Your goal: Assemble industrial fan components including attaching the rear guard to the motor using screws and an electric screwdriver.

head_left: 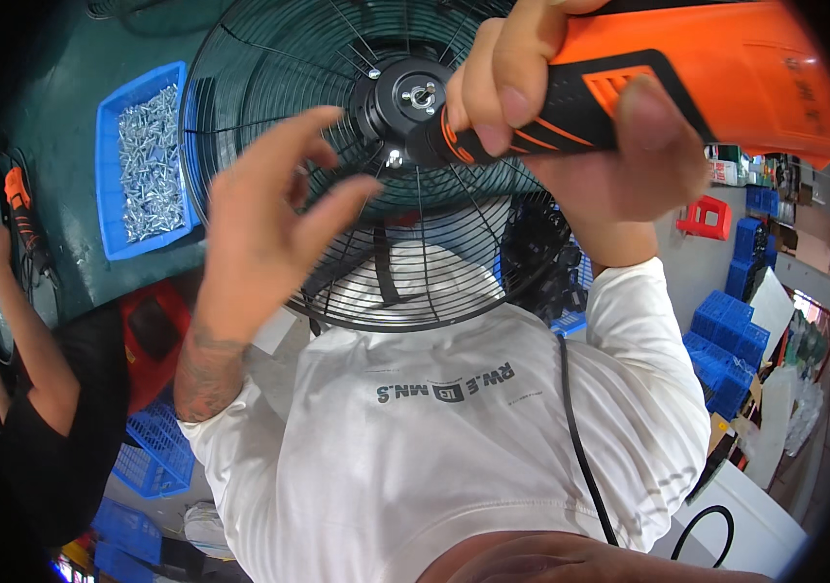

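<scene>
My right hand [619,185] is wrapped round an orange and black power screwdriver [570,102], which lies slantwise with its nose at the hub. A round black wire fan guard [425,301] stands in front of my body. At its centre sits a black motor hub [391,97] with a shaft in the middle. Bright screws show at the hub's rim, one screw [373,74] at the top and another screw [394,158] close to the tool's nose. Left of the hub, my left hand [264,219] is open, thumb and forefinger apart, slightly blurred. I see nothing between its fingers.
A blue bin [109,185] full of loose screws stands on the green table [75,223] to the left. Further left, a co-worker's arm [36,340] is near another orange power tool [18,189]. A black cable [575,428] hangs over my shirt. Blue crates [726,340] and a red stool [705,218] are at right.
</scene>
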### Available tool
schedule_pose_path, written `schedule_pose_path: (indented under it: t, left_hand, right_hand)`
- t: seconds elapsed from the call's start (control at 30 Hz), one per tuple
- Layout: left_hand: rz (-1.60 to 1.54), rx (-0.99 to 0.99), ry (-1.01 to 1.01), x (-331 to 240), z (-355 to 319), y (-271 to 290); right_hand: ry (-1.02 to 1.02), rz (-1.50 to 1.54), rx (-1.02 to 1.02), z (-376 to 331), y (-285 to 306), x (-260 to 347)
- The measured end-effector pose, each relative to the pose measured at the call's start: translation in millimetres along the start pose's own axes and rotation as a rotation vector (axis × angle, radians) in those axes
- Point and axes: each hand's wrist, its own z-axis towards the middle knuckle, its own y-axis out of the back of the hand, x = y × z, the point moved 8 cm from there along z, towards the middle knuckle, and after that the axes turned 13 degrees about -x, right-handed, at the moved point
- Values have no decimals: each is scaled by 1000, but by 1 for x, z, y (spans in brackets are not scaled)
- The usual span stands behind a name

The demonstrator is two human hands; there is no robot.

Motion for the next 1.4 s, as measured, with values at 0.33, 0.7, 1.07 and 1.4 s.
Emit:
schedule_pose_path:
  t: [0.33,0.7,1.07,1.4]
  left_hand:
    - [-589,-164,263,54,-3,18]
    - [-355,-122,153,45,-9,22]
    - [-323,-229,143,42,-6,24]
    - [17,-45,-168,1,-11,-11]
  right_hand:
    - [-32,-440,-111,6,-6,-29]
    - [125,-723,-26,1,7,-56]
    - [164,-812,-91,-3,7,-58]
    - [215,-244,-91,9,-35,0]
